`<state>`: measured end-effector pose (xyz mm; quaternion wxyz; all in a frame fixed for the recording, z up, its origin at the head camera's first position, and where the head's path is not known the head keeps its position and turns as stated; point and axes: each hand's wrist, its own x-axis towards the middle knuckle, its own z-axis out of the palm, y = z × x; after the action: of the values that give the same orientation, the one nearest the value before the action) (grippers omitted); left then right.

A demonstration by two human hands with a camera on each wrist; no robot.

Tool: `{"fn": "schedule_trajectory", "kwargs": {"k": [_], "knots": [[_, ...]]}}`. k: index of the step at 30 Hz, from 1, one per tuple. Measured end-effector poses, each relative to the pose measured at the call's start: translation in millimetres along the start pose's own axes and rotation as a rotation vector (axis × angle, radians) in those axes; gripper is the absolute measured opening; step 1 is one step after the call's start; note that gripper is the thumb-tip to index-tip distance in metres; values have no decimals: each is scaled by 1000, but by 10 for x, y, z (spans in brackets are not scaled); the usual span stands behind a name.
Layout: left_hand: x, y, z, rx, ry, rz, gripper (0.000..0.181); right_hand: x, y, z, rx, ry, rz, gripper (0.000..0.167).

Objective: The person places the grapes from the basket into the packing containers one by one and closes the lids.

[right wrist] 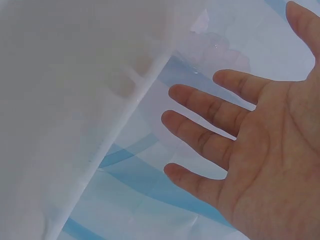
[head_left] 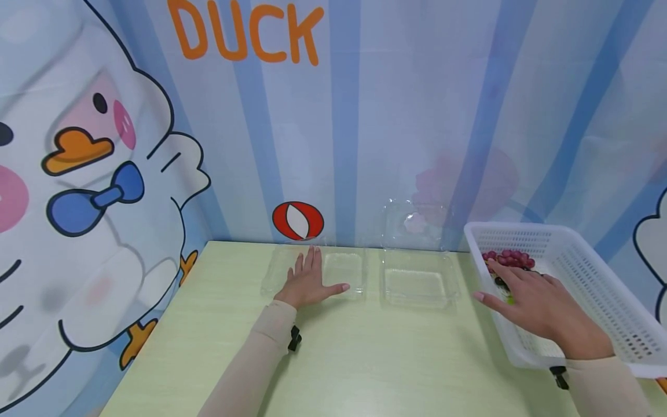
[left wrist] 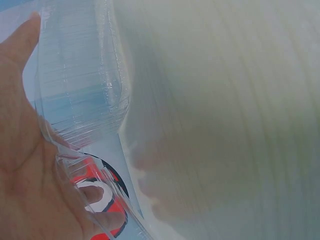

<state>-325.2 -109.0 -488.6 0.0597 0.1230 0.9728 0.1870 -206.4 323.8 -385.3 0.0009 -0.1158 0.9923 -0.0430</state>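
L hand (head_left: 307,284): fingers spread, over left clear box (head_left: 344,273), contact unclear. R hand (head_left: 542,304): fingers wide, nothing held, over white basket (head_left: 599,269) at right; red grapes (head_left: 513,258) inside, far left. Thin plastic, so light pressure; grapes prob. need a soft pinch.

Left grip (head_left: 307,284) and right grip (head_left: 542,304) palm-down, fingers (right wrist: 200,138) outstretched, thumbs (head_left: 335,289) apart.

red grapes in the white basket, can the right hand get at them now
Probably yes: the right hand is empty, close to the red grapes, and the open-topped white basket seems to leave the way free.
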Motion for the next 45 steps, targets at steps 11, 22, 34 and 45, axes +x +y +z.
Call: {"fn": "schedule_trajectory", "kwargs": {"k": [11, 22, 34, 45], "knots": [[-5, -3, -13, 2, -2, 3, 125, -19, -11, -71, -2, -20, 5, 91], [5, -16, 6, -2, -3, 2, 125, -7, 15, -120, -28, -27, 3, 91], [10, -17, 2, -5, -2, 8, 126, 37, 89, -139, -35, -54, 26, 94], [-8, -14, -3, -5, 0, 11, 125, 72, 161, -155, -72, -57, 22, 97]]}}
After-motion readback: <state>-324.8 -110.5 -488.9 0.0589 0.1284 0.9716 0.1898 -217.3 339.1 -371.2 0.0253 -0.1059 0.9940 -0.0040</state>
